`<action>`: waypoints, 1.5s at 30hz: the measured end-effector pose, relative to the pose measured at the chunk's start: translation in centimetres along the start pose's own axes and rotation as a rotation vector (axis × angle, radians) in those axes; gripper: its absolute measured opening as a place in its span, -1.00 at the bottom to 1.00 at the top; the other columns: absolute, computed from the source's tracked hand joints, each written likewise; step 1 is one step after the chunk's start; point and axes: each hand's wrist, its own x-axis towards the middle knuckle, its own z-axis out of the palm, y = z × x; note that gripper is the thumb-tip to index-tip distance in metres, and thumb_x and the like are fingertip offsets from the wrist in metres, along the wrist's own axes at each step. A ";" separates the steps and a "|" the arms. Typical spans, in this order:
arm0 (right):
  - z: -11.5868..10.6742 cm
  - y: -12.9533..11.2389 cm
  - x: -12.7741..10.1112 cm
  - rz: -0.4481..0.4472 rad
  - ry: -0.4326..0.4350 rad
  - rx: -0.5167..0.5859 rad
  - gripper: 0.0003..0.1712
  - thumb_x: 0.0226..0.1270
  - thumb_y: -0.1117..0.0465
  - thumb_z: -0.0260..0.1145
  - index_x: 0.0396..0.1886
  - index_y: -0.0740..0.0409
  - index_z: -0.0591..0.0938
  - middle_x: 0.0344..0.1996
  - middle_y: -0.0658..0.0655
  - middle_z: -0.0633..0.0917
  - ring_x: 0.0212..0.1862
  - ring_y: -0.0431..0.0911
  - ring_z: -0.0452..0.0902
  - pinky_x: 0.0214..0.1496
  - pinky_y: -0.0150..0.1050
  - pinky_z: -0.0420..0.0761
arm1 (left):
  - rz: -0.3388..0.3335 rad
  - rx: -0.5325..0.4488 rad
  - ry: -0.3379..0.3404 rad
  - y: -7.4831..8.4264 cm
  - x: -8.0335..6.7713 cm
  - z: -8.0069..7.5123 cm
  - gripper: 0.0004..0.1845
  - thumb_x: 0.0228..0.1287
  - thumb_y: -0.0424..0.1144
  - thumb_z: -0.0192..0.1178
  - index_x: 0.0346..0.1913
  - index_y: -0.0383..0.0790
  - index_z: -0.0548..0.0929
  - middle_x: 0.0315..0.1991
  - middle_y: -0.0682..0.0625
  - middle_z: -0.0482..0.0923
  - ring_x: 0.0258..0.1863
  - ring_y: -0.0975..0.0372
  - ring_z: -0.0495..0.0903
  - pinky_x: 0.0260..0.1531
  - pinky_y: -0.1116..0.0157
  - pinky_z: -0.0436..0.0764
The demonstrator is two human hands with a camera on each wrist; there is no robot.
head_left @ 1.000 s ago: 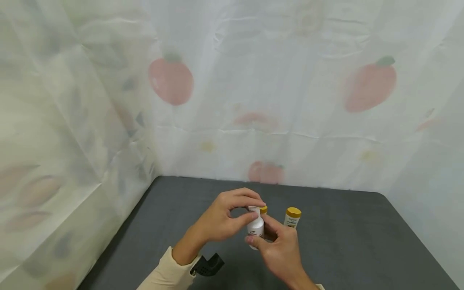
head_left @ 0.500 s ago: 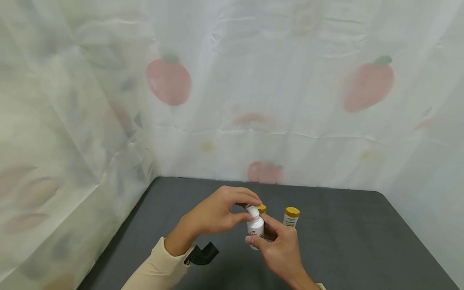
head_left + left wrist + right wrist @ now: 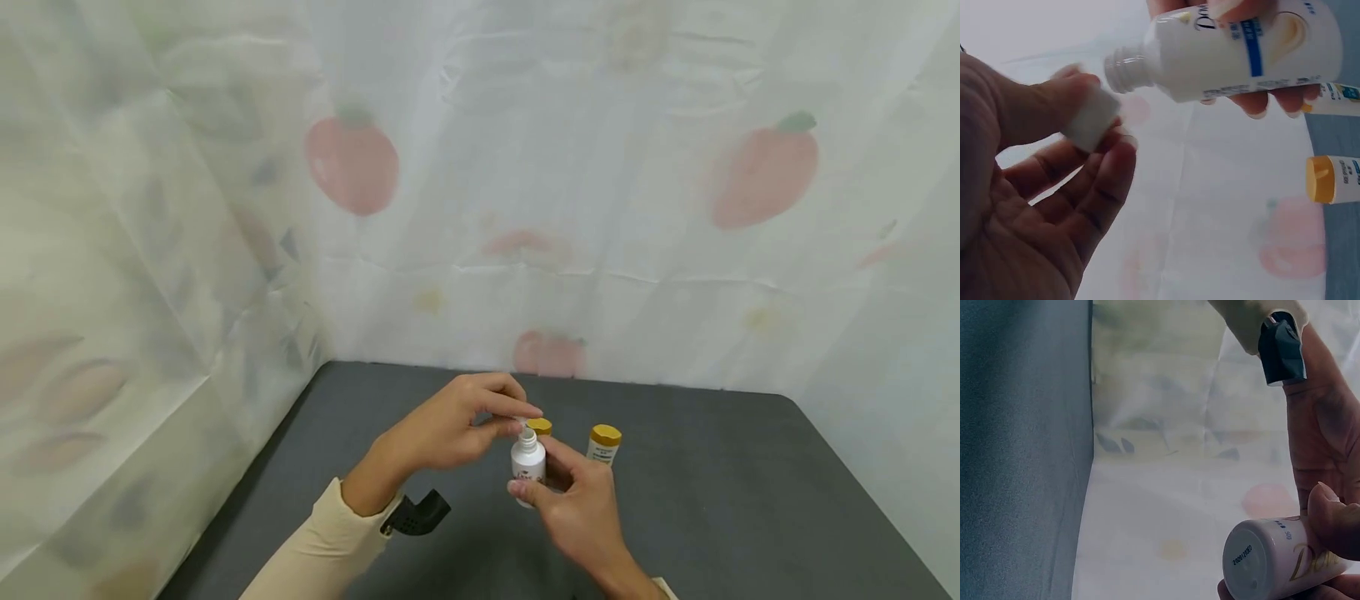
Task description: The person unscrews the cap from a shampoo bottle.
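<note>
Dove bottle [image 3: 529,461], uncapped | right hand [image 3: 583,502]: gripping its body | left hand [image 3: 467,422]: pinching white cap [image 3: 1092,120] just left of neck [image 3: 1127,70] | risk: possible spill if bottle tilts

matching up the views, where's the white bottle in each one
Head: white bottle below centre, slightly right, neck up.
Left wrist: white bottle at the top, right of centre, neck pointing left.
Right wrist: white bottle at bottom right, base towards the camera.
Shared landmark: the right hand gripping it.
</note>
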 end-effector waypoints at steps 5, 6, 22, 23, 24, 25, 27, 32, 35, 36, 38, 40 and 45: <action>0.0 0.1 0.2 -0.016 0.009 -0.009 -0.41 -0.02 0.38 0.68 0.11 0.15 0.77 -0.12 0.18 0.86 -0.11 -0.06 0.85 -0.12 -0.34 0.79 | -0.004 0.015 0.042 -0.5 -0.4 0.3 -0.72 0.52 -0.38 0.20 0.15 -0.17 0.79 -0.07 0.03 0.64 -0.29 0.38 0.47 -0.26 0.43 0.57; 0.0 0.1 0.2 -0.013 0.009 -0.012 -0.41 -0.02 0.38 0.67 0.10 0.15 0.77 -0.12 0.18 0.86 -0.11 -0.06 0.85 -0.12 -0.35 0.79 | -0.010 0.014 0.055 -0.6 -0.4 0.3 -0.73 0.52 -0.36 0.20 0.14 -0.17 0.79 -0.07 0.03 0.65 -0.28 0.39 0.48 -0.26 0.42 0.58; 0.3 0.6 0.5 0.038 0.011 0.025 -0.38 -0.05 0.46 0.66 0.11 0.21 0.76 -0.09 0.22 0.84 -0.11 -0.11 0.84 -0.07 -0.38 0.77 | -0.149 -0.030 0.390 -2.7 -2.5 1.6 -0.73 0.07 -0.24 0.61 -0.14 -0.11 0.84 -0.23 0.05 0.82 -0.25 0.30 0.79 -0.20 0.32 0.78; 0.3 0.6 0.5 0.034 0.007 0.025 -0.38 -0.04 0.45 0.66 0.12 0.22 0.75 -0.08 0.22 0.84 -0.10 -0.09 0.84 -0.06 -0.37 0.77 | -0.169 -0.024 0.401 -2.8 -2.7 1.7 -0.72 0.06 -0.24 0.62 -0.13 -0.10 0.84 -0.23 0.07 0.82 -0.25 0.30 0.78 -0.21 0.32 0.77; 0.4 0.7 0.6 0.030 0.004 0.022 -0.38 -0.02 0.45 0.65 0.13 0.22 0.75 -0.07 0.23 0.84 -0.09 -0.08 0.84 -0.06 -0.35 0.78 | -0.193 -0.026 0.408 -2.9 -2.8 1.7 -0.72 0.06 -0.23 0.62 -0.13 -0.08 0.84 -0.22 0.08 0.83 -0.24 0.30 0.78 -0.22 0.33 0.76; 0.4 0.8 0.6 0.031 0.002 0.020 -0.38 -0.02 0.45 0.65 0.14 0.23 0.74 -0.05 0.23 0.83 -0.08 -0.06 0.84 -0.05 -0.34 0.78 | -0.219 -0.030 0.412 -2.9 -2.9 1.8 -0.71 0.05 -0.22 0.63 -0.12 -0.06 0.85 -0.20 0.09 0.83 -0.23 0.30 0.79 -0.22 0.33 0.76; 0.6 1.0 0.6 0.037 -0.004 0.016 -0.37 -0.01 0.45 0.64 0.16 0.26 0.73 -0.03 0.25 0.82 -0.05 -0.02 0.83 -0.02 -0.29 0.79 | -0.262 -0.052 0.414 -2.9 -3.1 2.0 -0.70 0.07 -0.23 0.62 -0.10 -0.06 0.85 -0.18 0.08 0.83 -0.21 0.29 0.80 -0.21 0.33 0.77; 1.1 1.5 0.7 0.059 -0.014 0.022 -0.38 0.00 0.49 0.62 0.15 0.30 0.72 -0.03 0.27 0.82 -0.03 0.01 0.83 0.00 -0.27 0.79 | -0.345 -0.069 0.405 -3.3 -3.8 2.5 -0.68 0.14 -0.28 0.57 -0.01 -0.11 0.83 -0.11 0.02 0.84 -0.16 0.24 0.82 -0.12 0.28 0.80; 1.5 1.8 0.9 0.055 -0.008 0.017 -0.42 0.01 0.48 0.62 0.12 0.27 0.73 -0.04 0.26 0.81 -0.03 0.03 0.83 0.00 -0.25 0.80 | -0.366 -0.051 0.409 -3.6 -4.2 2.7 -0.64 0.17 -0.32 0.55 0.06 -0.14 0.81 -0.04 -0.01 0.83 -0.13 0.20 0.83 -0.08 0.24 0.81; 1.6 1.9 1.0 0.055 -0.003 0.016 -0.43 0.01 0.48 0.63 0.11 0.26 0.74 -0.03 0.27 0.81 -0.02 0.04 0.82 0.00 -0.23 0.80 | -0.368 -0.051 0.409 -3.7 -4.3 2.8 -0.62 0.18 -0.33 0.54 0.08 -0.15 0.80 -0.02 -0.03 0.82 -0.12 0.18 0.82 -0.07 0.22 0.81; 1.9 2.0 1.1 0.066 0.007 0.014 -0.43 0.01 0.47 0.63 0.10 0.22 0.75 -0.02 0.26 0.81 -0.01 0.06 0.82 0.00 -0.20 0.81 | -0.379 -0.049 0.409 -3.9 -4.5 2.9 -0.60 0.19 -0.35 0.52 0.12 -0.16 0.78 0.02 -0.06 0.81 -0.10 0.16 0.83 -0.05 0.19 0.80; 2.1 2.2 1.2 0.079 0.018 0.020 -0.43 0.01 0.47 0.63 0.10 0.22 0.75 -0.02 0.26 0.81 0.00 0.07 0.82 0.00 -0.18 0.81 | -0.404 -0.045 0.408 -4.0 -4.7 3.1 -0.59 0.20 -0.36 0.52 0.13 -0.16 0.78 0.03 -0.07 0.81 -0.10 0.14 0.83 -0.05 0.18 0.80; 2.5 2.7 1.6 0.100 0.034 0.043 -0.42 0.02 0.45 0.64 0.12 0.27 0.74 0.00 0.29 0.80 0.02 0.09 0.81 0.01 -0.20 0.80 | -0.506 -0.058 0.414 -4.4 -5.0 3.6 -0.63 0.19 -0.37 0.52 0.07 -0.09 0.81 -0.01 -0.02 0.82 -0.04 0.11 0.83 -0.05 0.19 0.80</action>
